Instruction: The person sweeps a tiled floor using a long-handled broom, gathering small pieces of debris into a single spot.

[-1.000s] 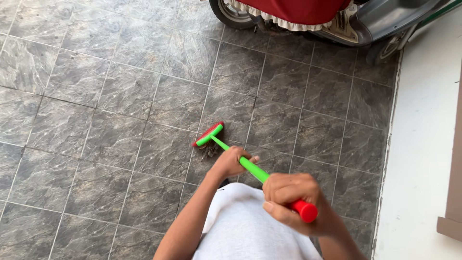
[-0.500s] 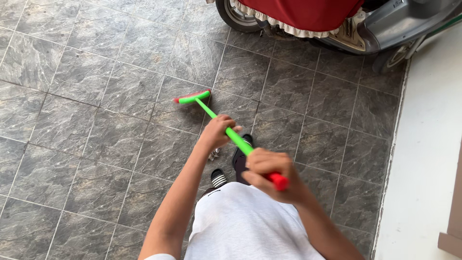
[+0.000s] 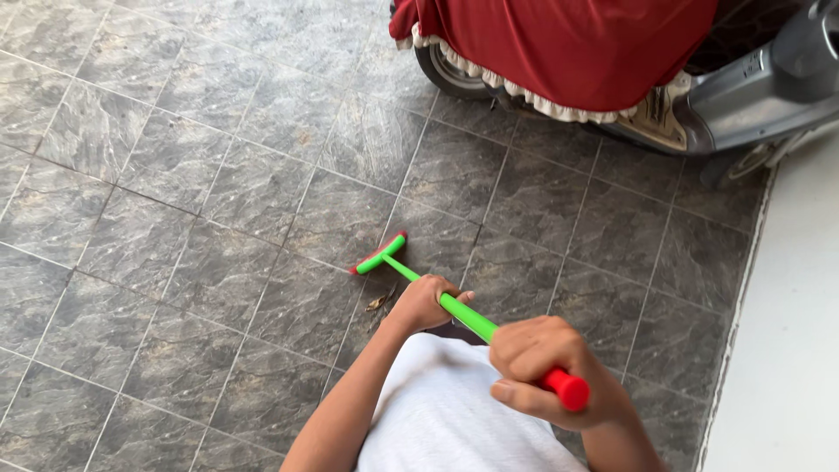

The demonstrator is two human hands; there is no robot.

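I hold a green broom (image 3: 411, 274) with a red tip on its handle end. My left hand (image 3: 426, 302) grips the green handle lower down, near the broom head. My right hand (image 3: 535, 365) is closed round the top of the handle, just below the red tip. The broom head (image 3: 378, 253), green with red bristles, rests on the grey stone-patterned floor tiles (image 3: 218, 183). A small dry leaf (image 3: 378, 302) lies on the tile just beside my left hand. My white shirt fills the bottom of the view.
A scooter (image 3: 752, 87) draped with a red cloth with a frilled cream edge (image 3: 568, 48) stands at the top right, its wheel (image 3: 450, 70) on the tiles. A pale raised strip of floor (image 3: 786, 332) runs along the right side.
The broom head swung out to the left and back toward me across the tiles. Both hands kept their grip. The view moved closer to the scooter.
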